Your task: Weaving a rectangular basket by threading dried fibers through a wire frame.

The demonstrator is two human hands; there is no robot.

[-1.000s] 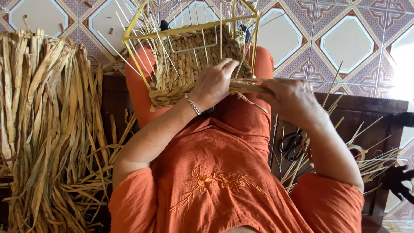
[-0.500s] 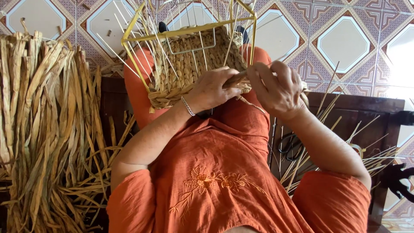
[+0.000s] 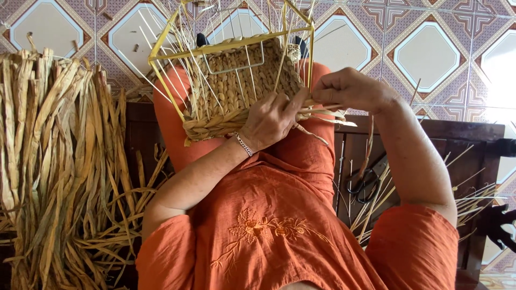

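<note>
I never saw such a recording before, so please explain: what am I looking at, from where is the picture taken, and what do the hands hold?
The camera sits on a person's head and looks down at their lap. No machine is here, only two bare hands. The left hand presses on a half-woven basket built around a yellow wire frame, resting on the knees. The right hand pinches flat straw strands at the basket's edge with its fingers. A big bundle of dried reed stands on one side; black scissors lie on dark wooden furniture on the other.
</note>
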